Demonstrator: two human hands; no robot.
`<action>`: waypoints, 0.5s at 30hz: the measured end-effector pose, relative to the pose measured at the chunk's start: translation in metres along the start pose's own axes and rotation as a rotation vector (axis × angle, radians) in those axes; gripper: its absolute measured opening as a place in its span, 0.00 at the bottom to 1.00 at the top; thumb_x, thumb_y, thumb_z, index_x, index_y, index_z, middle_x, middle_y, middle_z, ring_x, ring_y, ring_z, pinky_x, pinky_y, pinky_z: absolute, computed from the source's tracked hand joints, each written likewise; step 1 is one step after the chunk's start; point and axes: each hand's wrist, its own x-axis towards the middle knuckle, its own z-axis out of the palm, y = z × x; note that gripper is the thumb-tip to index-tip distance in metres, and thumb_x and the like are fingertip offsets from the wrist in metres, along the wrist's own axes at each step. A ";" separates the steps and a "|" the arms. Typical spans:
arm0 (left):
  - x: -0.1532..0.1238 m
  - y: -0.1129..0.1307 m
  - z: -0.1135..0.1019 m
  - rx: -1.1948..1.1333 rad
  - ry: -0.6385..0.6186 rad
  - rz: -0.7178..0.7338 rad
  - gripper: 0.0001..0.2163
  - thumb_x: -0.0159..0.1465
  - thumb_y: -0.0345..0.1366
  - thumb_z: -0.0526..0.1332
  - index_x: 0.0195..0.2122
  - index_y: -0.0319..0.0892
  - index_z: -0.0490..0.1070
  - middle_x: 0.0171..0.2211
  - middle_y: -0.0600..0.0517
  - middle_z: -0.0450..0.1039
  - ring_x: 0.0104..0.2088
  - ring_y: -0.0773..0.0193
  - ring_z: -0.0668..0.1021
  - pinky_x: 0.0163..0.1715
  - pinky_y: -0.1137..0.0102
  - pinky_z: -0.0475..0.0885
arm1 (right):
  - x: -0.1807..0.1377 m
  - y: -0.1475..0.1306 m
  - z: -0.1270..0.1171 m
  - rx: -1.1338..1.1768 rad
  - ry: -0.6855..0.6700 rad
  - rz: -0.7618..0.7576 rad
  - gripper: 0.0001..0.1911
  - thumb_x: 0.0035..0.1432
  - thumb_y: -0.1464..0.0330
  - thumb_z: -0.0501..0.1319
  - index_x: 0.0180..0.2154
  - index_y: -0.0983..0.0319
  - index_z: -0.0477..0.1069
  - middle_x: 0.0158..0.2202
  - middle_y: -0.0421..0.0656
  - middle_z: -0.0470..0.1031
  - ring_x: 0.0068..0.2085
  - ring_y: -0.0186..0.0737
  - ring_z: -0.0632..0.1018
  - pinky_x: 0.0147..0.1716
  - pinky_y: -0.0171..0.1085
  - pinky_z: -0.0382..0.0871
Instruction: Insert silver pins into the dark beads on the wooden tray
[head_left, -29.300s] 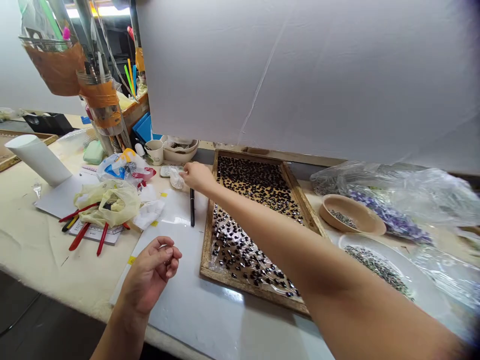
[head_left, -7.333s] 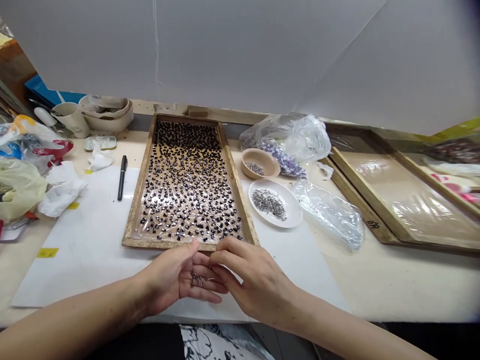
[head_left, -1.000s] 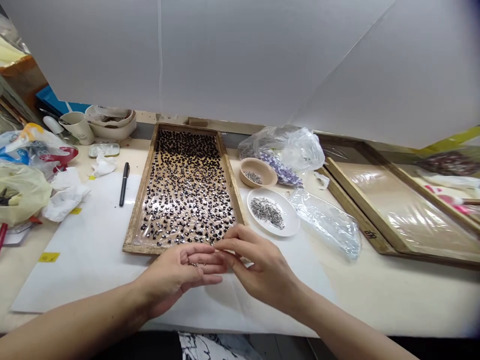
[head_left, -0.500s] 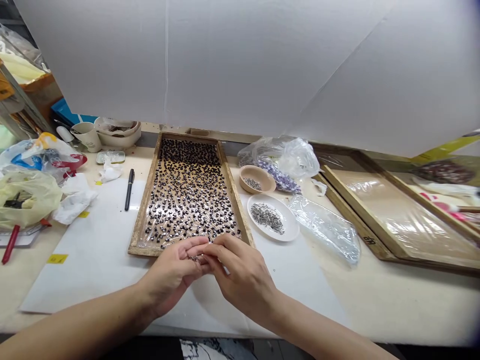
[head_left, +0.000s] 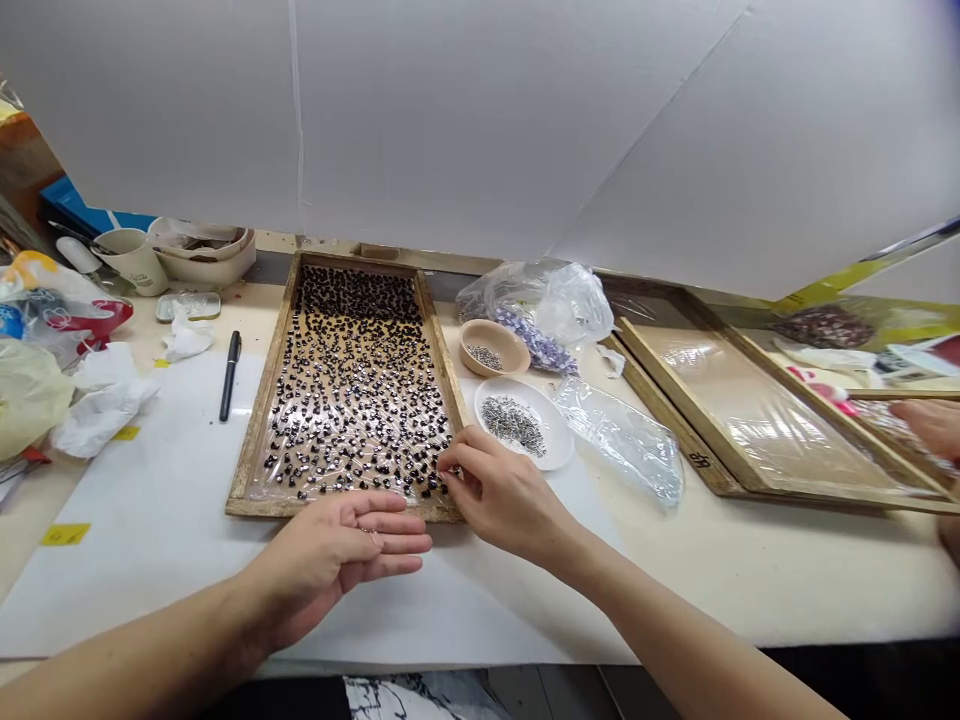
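— Where are the small dark glossy beads found?
— They are spread over clear film in the long, shallow wooden tray, straight ahead of both hands. Its long axis is laid pointing away from the person.
— Which hand is placed nearer?
— The right hand. Its fingertips are drawn together over the beads at the tray's near right corner. Whether a bead is pinched cannot be told. The left hand is held just short of the near rim, palm up and loosely spread, with a few tiny silvery metal pieces cradled in it.
— What is set alongside?
— A round white plate of silvery bits just right of the tray, and a slim black pen to its left.
— Can any writing be read?
— Dark marks are seen on the rim of a second wooden tray, and a yellow label is stuck down at the left. Nothing legible is made out.
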 end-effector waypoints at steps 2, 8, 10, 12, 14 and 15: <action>0.001 -0.001 0.000 0.008 0.003 -0.010 0.18 0.51 0.23 0.63 0.44 0.32 0.68 0.44 0.37 0.74 0.46 0.50 0.76 0.52 0.56 0.66 | 0.003 0.001 0.005 -0.060 -0.001 -0.027 0.08 0.57 0.74 0.52 0.30 0.63 0.68 0.32 0.44 0.68 0.29 0.34 0.69 0.26 0.33 0.61; 0.002 -0.002 0.000 0.032 -0.026 -0.017 0.15 0.55 0.27 0.62 0.45 0.31 0.67 0.41 0.37 0.75 0.43 0.52 0.78 0.47 0.57 0.69 | 0.014 0.004 0.009 -0.187 -0.056 -0.059 0.10 0.58 0.73 0.51 0.29 0.64 0.70 0.31 0.44 0.68 0.27 0.33 0.67 0.23 0.33 0.55; 0.002 -0.003 -0.001 0.039 -0.024 -0.019 0.14 0.56 0.28 0.61 0.45 0.32 0.68 0.40 0.38 0.75 0.41 0.53 0.79 0.46 0.57 0.70 | 0.018 0.005 0.009 -0.196 -0.085 -0.059 0.10 0.58 0.73 0.51 0.29 0.64 0.70 0.31 0.44 0.68 0.27 0.33 0.67 0.23 0.32 0.54; 0.002 -0.003 -0.001 0.037 -0.025 -0.021 0.14 0.57 0.28 0.60 0.45 0.32 0.68 0.39 0.39 0.75 0.40 0.54 0.79 0.45 0.58 0.70 | 0.020 0.005 0.010 -0.201 -0.101 -0.050 0.10 0.58 0.73 0.51 0.29 0.64 0.70 0.31 0.44 0.68 0.27 0.32 0.67 0.23 0.32 0.54; 0.003 -0.004 -0.002 0.032 -0.030 -0.023 0.13 0.57 0.28 0.60 0.44 0.32 0.68 0.38 0.39 0.76 0.40 0.54 0.79 0.44 0.58 0.70 | 0.021 0.005 0.011 -0.210 -0.120 -0.040 0.10 0.58 0.73 0.51 0.30 0.64 0.70 0.32 0.44 0.68 0.28 0.33 0.67 0.23 0.32 0.54; 0.003 -0.004 -0.002 0.031 -0.032 -0.023 0.13 0.57 0.28 0.60 0.44 0.32 0.68 0.38 0.39 0.76 0.39 0.54 0.79 0.44 0.59 0.70 | 0.022 0.005 0.011 -0.216 -0.132 -0.035 0.10 0.58 0.73 0.51 0.30 0.64 0.70 0.32 0.43 0.69 0.28 0.33 0.67 0.23 0.33 0.54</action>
